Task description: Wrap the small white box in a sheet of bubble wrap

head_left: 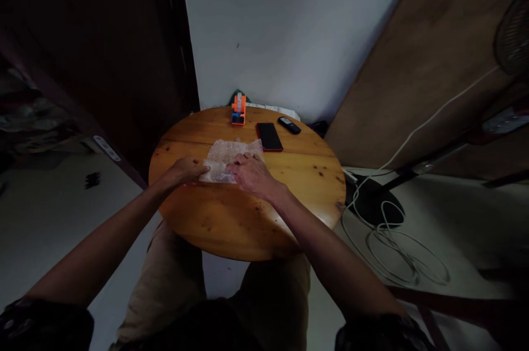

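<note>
A sheet of clear bubble wrap [225, 151] lies on the round wooden table in front of me, its near part folded over. My left hand [187, 171] grips the left end of the folded part, thumb on top. On the right, my right hand [250, 173] has its fingers curled onto the other end of the fold. Whether anything is inside the wrap, I cannot tell. Just beyond the wrap, to the right, a black tablet-like device with a red edge [269, 136] lies flat.
An orange tape dispenser [238, 109] stands at the back of the wooden table [306, 174]. Close to the tablet-like device is a black handset [289, 125]. A wall rises behind. On the floor at right lie a coiled white cable [392, 235] and a dark round stand base [374, 202].
</note>
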{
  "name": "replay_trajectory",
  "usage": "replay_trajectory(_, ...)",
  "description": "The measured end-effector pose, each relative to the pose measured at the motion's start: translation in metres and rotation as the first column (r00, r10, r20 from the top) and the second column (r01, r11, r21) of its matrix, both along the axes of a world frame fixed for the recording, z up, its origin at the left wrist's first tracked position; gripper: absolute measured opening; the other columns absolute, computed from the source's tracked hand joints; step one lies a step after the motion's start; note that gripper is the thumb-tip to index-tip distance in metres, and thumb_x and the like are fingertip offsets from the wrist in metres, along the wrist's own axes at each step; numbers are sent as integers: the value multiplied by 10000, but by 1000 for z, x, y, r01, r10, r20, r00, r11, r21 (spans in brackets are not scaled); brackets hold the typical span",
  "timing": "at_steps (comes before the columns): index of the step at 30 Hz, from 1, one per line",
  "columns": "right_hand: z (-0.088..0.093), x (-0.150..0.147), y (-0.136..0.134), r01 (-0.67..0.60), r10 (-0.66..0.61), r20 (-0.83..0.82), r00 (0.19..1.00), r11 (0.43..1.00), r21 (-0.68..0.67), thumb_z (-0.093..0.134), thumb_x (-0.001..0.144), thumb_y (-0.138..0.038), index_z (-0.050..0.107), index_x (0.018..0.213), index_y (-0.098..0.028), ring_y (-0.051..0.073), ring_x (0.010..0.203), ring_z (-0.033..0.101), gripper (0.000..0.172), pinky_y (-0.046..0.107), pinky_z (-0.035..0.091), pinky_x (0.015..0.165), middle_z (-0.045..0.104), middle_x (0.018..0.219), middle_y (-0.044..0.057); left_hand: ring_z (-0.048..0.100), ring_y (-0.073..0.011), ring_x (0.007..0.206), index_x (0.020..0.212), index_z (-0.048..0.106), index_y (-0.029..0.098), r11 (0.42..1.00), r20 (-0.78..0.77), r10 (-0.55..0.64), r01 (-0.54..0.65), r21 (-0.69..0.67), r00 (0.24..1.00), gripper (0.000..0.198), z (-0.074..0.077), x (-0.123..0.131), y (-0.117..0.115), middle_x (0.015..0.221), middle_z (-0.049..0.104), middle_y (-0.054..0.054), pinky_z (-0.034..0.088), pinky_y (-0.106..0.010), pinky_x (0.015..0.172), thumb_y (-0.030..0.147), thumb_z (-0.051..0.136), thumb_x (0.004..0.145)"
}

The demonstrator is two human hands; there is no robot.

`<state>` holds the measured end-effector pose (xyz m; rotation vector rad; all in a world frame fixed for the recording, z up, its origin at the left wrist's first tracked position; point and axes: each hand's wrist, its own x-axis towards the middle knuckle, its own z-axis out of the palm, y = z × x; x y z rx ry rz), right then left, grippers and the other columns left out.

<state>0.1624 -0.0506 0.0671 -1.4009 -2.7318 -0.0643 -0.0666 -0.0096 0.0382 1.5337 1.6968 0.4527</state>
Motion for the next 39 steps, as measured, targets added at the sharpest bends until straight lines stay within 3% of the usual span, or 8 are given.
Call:
replay_trajectory(9,6,-2,4,5,-3,59,998,1000,-30,518,966,-227,682,1235,-221,277,1147,542,315,400,410,940,623,1250,134,425,-71,364,680,556,160,991,236,103,-80,-106,966,122,7,33,-4,444,489,61,283,-194,399,170,662,737)
replay_trajectory(15,5,-2,15,-26,28,25,999,997,-77,558,937,-224,676,1189,-164,281,1147,577,285,369,415,947,644,1210,150,423,-57,383,687,514,178,995,351,98,-83,-56,931,195,9,56,1,518,521,63,328,-193,417,253,688,731)
replay_trajectory(19,0,-3,12,103,-115,-114,987,988,-113,638,887,-211,520,1344,-102,270,1163,588,485,347,432,947,659,1230,177,451,-62,406,697,524,178,996,402,89,-89,-18,911,203,11,69,-1,517,527,61,326,-186,428,261,708,682)
replay_trajectory(25,2,-3,-1,209,-228,-164,960,970,-128,614,853,-168,500,1353,-128,286,1102,652,514,371,445,945,698,1189,173,466,-75,448,630,572,154,995,433,-77,94,-17,898,46,26,73,-8,528,544,31,331,-197,443,185,589,600)
replay_trajectory(30,3,0,-8,168,-184,-175,967,980,-104,561,854,-116,501,1351,-145,273,1071,676,502,387,430,983,727,1164,141,474,-88,475,716,667,136,950,149,-304,288,118,941,140,28,74,-10,539,539,31,372,-207,496,213,557,674)
replay_trajectory(33,0,3,-8,152,-178,-240,954,981,-124,545,834,-72,475,1381,-139,249,1049,683,555,365,448,970,733,1155,125,529,-111,538,895,722,130,917,-164,-296,328,228,941,245,26,78,-9,635,596,8,373,-220,533,291,592,764)
replay_trajectory(36,-7,15,-4,121,-157,-393,906,986,-114,521,822,-49,501,1359,-145,228,1105,659,546,352,462,985,707,1218,115,578,-151,655,962,741,147,882,-309,-296,383,275,904,270,23,78,-6,745,653,-28,376,-244,589,291,634,760)
replay_trajectory(39,-14,37,-2,276,-273,-520,810,958,-73,540,831,-112,587,1248,-166,243,1130,634,423,374,486,974,671,1243,119,608,-191,760,1089,730,182,825,-421,-321,469,314,848,365,20,72,-2,865,683,-51,412,-272,669,291,640,752)
